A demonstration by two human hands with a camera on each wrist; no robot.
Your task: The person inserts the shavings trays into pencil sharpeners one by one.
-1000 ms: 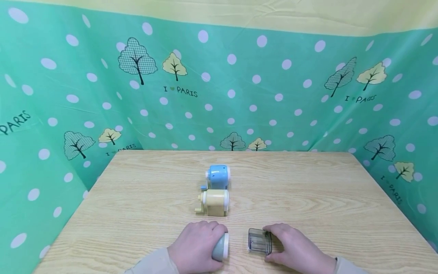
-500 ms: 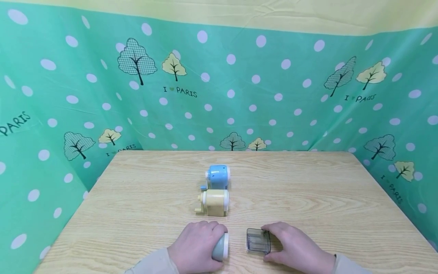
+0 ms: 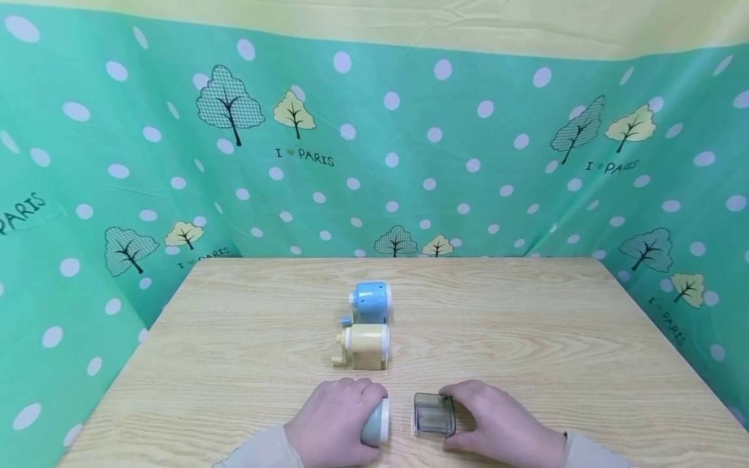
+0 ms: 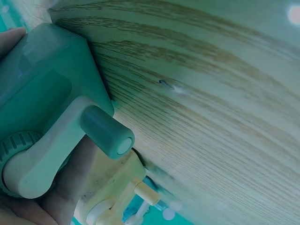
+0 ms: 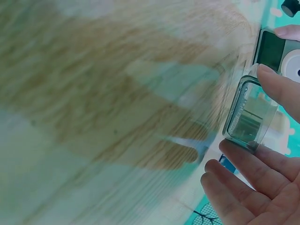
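Low in the head view, my left hand grips a grey-green hand-crank pencil sharpener on the table. Its crank handle sticks out close up in the left wrist view, and most of the body is hidden from above by the hand. To the right, my right hand holds a smoky clear shavings drawer between thumb and fingers. A small gap separates the drawer from the sharpener's white-rimmed end. The right wrist view shows the drawer beside a dark opening in the sharpener.
Behind the hands stands a yellow pencil sharpener, with a blue one just beyond it. Both cranks point left. They share the wood-grain table, which a green dotted curtain surrounds at the back and sides.
My right hand has moved left with the drawer, narrowing the gap to the sharpener. The left hand stays in place with its grip. The head view has shifted slightly.
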